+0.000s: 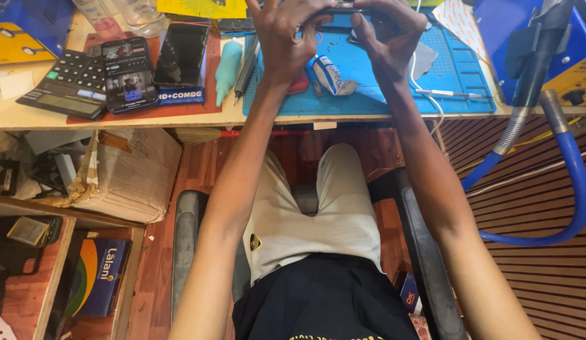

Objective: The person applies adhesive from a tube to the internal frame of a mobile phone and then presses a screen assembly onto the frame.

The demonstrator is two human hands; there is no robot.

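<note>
Above the blue mat, both hands clamp a dark phone between them.

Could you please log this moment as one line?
left hand + right hand: gripping dark phone | over blue mat | person seated

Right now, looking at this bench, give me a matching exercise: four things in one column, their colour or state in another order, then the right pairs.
Things:
1. work mat
2. calculator
3. phone beside the calculator
4. slim device held by both hands

Colour or state:
A. screen lit
B. blue
C. gripped by the left hand and right hand above the mat
D. black keys

Pairs: 1-B, 2-D, 3-A, 4-C
</note>
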